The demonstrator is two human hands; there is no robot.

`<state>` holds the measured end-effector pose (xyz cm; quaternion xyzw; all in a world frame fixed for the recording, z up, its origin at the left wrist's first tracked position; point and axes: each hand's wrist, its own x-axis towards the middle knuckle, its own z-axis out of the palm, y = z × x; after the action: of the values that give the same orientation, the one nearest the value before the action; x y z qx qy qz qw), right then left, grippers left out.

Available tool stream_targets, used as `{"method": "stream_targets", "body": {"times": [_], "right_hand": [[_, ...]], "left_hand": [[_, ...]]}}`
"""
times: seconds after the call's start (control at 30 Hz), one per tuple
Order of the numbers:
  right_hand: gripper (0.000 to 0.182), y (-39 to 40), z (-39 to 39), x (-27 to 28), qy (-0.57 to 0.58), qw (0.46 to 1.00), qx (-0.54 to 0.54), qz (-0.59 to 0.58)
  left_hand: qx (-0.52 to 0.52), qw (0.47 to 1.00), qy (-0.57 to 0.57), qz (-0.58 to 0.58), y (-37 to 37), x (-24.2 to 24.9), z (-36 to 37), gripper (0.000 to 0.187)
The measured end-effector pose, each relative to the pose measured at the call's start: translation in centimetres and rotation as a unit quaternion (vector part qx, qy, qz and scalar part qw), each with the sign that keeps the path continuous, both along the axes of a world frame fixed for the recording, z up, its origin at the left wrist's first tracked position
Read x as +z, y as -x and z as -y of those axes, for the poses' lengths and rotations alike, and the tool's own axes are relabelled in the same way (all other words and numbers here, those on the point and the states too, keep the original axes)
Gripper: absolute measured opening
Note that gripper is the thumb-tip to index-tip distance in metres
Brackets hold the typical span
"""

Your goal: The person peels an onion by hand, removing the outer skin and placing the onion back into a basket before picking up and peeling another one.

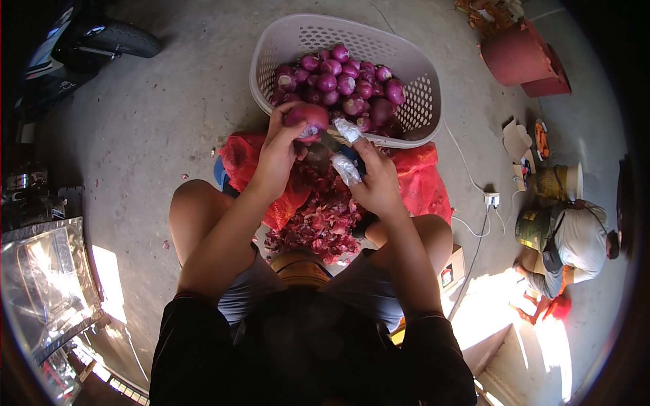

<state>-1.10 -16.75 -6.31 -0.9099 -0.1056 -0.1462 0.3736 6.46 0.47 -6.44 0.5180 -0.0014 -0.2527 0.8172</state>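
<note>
My left hand (274, 152) is closed around a large red onion (308, 122), holding it over the near rim of the basket. Silver wrapping covers the thumb and index finger of my right hand (371, 177), which is bent close beside the onion. A dark, thin shape shows between those two fingers; I cannot tell what it is. Beyond both hands, a grey perforated basket (413, 57) holds many purple-red onions (332, 81). Beneath my hands, loose onion skins (318, 220) lie heaped between my legs, with red mesh sacking (423, 179) around them.
Another person (579, 240) sits bent over at the right, beside buckets (558, 183). A cable with a white plug block (491, 199) crosses the floor. A red container (518, 54) stands at upper right, a motorbike wheel (122, 38) at upper left.
</note>
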Motion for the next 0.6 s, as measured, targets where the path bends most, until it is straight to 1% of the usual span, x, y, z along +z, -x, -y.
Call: {"method": "stream_targets", "body": {"times": [0.13, 0.23, 0.33, 0.43, 0.5, 0.6], "right_hand": [[0.055, -0.1, 0.2, -0.4, -0.030, 1.000, 0.005, -0.001], [0.056, -0.3, 0.3, -0.9, -0.049, 0.999, 0.008, 0.017], [0.054, -0.4, 0.3, -1.3, -0.078, 0.997, 0.023, 0.015], [0.052, -0.3, 0.4, -1.6, -0.109, 0.994, 0.030, -0.006], [0.051, -0.3, 0.4, -1.7, -0.118, 0.992, 0.026, -0.022], [0.049, -0.3, 0.3, -1.8, -0.122, 0.992, 0.019, -0.010]], "left_hand": [[-0.019, 0.998, -0.040, 0.041, 0.1, 0.4, 0.1, 0.034], [-0.030, 0.998, -0.029, 0.052, 0.1, 0.4, 0.0, 0.033], [-0.051, 0.998, 0.010, 0.047, 0.0, -0.1, -0.1, 0.031], [-0.066, 0.997, 0.037, 0.004, 0.0, -0.3, -0.1, 0.030], [-0.063, 0.998, 0.013, 0.014, 0.0, -0.3, -0.1, 0.031], [-0.045, 0.997, -0.027, 0.052, 0.0, -0.1, 0.2, 0.032]]}}
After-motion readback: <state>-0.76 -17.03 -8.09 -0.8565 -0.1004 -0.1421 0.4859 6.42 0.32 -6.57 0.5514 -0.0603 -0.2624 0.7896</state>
